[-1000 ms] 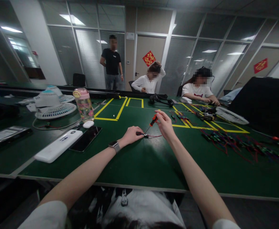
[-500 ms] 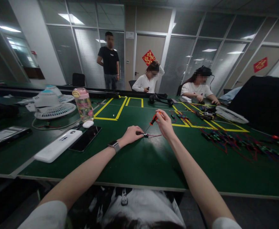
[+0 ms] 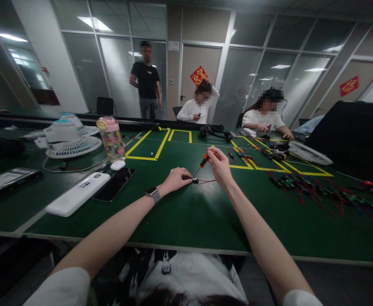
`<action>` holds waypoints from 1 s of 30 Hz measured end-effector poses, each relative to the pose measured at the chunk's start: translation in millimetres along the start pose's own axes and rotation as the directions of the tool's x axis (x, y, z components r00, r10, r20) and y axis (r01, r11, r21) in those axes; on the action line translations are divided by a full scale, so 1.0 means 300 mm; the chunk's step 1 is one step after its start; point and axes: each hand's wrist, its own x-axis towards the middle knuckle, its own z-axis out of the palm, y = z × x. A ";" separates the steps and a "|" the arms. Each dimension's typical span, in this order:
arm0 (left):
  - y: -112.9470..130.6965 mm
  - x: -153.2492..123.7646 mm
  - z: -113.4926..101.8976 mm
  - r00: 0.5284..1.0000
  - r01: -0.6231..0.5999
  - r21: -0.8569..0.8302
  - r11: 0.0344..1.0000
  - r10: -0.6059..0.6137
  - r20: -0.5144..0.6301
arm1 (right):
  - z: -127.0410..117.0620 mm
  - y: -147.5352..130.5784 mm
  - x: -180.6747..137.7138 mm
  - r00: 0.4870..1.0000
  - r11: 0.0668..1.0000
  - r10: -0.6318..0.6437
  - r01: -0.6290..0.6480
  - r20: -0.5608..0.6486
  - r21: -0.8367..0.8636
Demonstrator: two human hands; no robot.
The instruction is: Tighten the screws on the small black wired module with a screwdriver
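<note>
Head view: on the smooth, faintly glossy green tabletop (image 3: 186, 221), my left hand (image 3: 176, 180) pinches a small wired part (image 3: 195, 181), low at the surface between my hands. My right hand (image 3: 220, 165) is closed on the orange-and-black handle of a screwdriver (image 3: 203, 162), its slim shaft slanting down to the part. Beyond: tangled thin wires (image 3: 320, 192), a translucent pink-lidded bottle (image 3: 112, 143), a round ribbed white fan (image 3: 64, 135); farthest, slatted blinds (image 3: 118, 76) and a flat beige door (image 3: 189, 59).

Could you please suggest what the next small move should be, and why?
Perhaps give the screwdriver a slight turn: the right hand grips it, it slants down to the small connector, and the left hand is right there. Whether it is seated is too small to tell.
</note>
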 end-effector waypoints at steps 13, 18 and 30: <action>-0.005 -0.002 -0.001 1.000 -0.004 -0.019 1.000 0.004 0.003 | 0.000 -0.003 -0.006 0.999 0.999 0.033 -0.033 0.038 -0.002; 0.000 -0.003 -0.006 1.000 -0.007 -0.019 1.000 0.008 0.005 | -0.002 -0.009 -0.003 1.000 0.996 0.007 -0.005 0.020 -0.088; -0.003 0.000 0.001 1.000 -0.005 -0.021 1.000 0.005 -0.002 | -0.008 -0.004 0.005 0.998 0.998 0.046 -0.047 0.051 0.029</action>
